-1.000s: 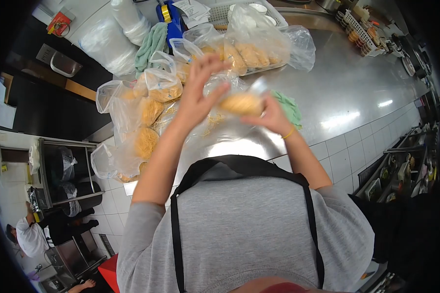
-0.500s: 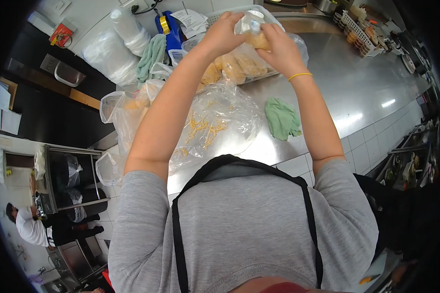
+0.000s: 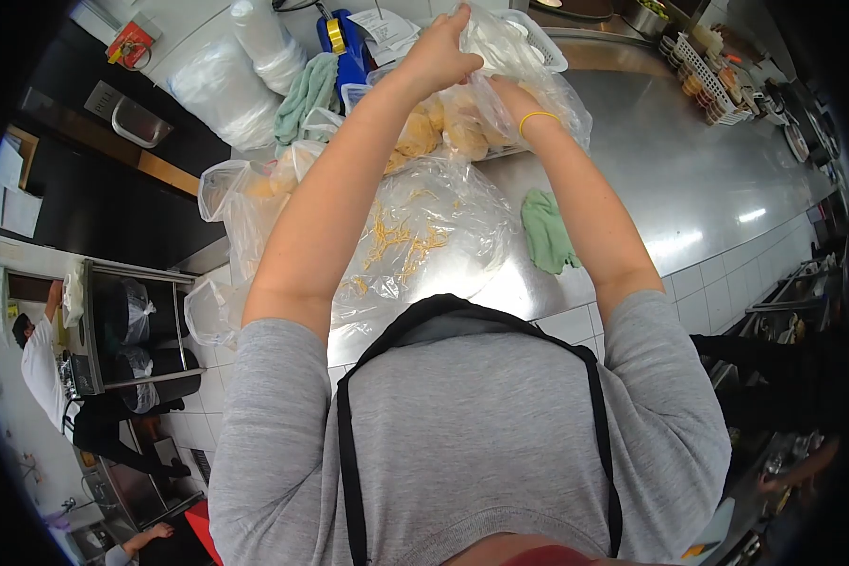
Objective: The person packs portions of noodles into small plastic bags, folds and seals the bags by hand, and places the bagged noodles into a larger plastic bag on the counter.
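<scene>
My left hand (image 3: 441, 55) grips the edge of a large clear plastic bag (image 3: 500, 40) at the back of the steel counter. My right hand (image 3: 511, 97) is inside or under the plastic, its fingers partly hidden, so what it holds cannot be made out. Below my hands lie bagged noodle portions (image 3: 419, 132). Nearer to me, a clear plastic sheet (image 3: 476, 203) with loose yellow noodle strands (image 3: 401, 241) is spread on the counter. A green cloth (image 3: 547, 231) lies to its right.
Plastic bag rolls (image 3: 226, 90), a folded green towel (image 3: 308, 94) and a blue tape dispenser (image 3: 344, 52) stand at the back left. A white basket (image 3: 703, 80) of small containers is back right. A person in white (image 3: 45, 368) stands far left.
Both hands moved to the back of the counter with a noodle portion; now the left lifts the large bag's edge while the right has gone in among the plastic. The portion is no longer distinguishable.
</scene>
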